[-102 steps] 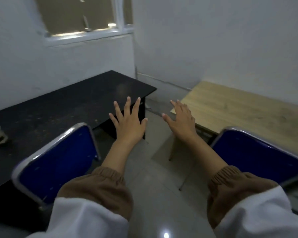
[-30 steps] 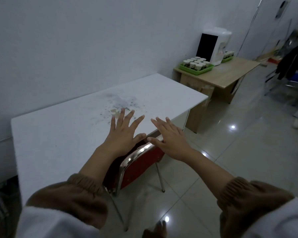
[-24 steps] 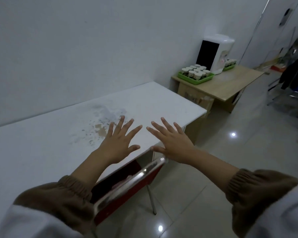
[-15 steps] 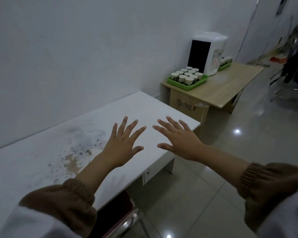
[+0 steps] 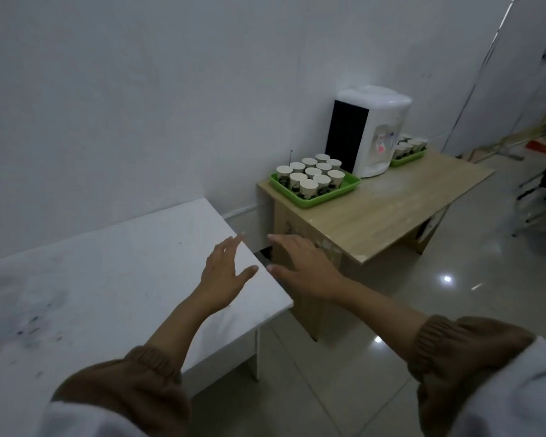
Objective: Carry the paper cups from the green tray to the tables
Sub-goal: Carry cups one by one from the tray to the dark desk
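Here, your left hand (image 5: 224,272) lies over the far corner of the white table (image 5: 108,279), fingers straight and close together, thumb spread, holding nothing; whether it touches the top cannot be told. Your right hand (image 5: 303,266), likewise flat and empty, is held in front of the end panel of the wooden table (image 5: 391,212). The thumbs point at each other, near but apart.

Between your hands and the green tray (image 5: 347,188) stand the white table's corner, a narrow dark gap and the wooden table's end panel. Dark stains (image 5: 22,326) mark the white top at left. A white water dispenser (image 5: 372,130) stands against the wall just beside the tray; behind it lies a second green tray (image 5: 407,157) with more cups.

The paper cups (image 5: 309,175) stand clustered in rows on the green tray, at the wall-side corner of the wooden table nearest the white one. Each stands upright, long axis vertical, mouth up.
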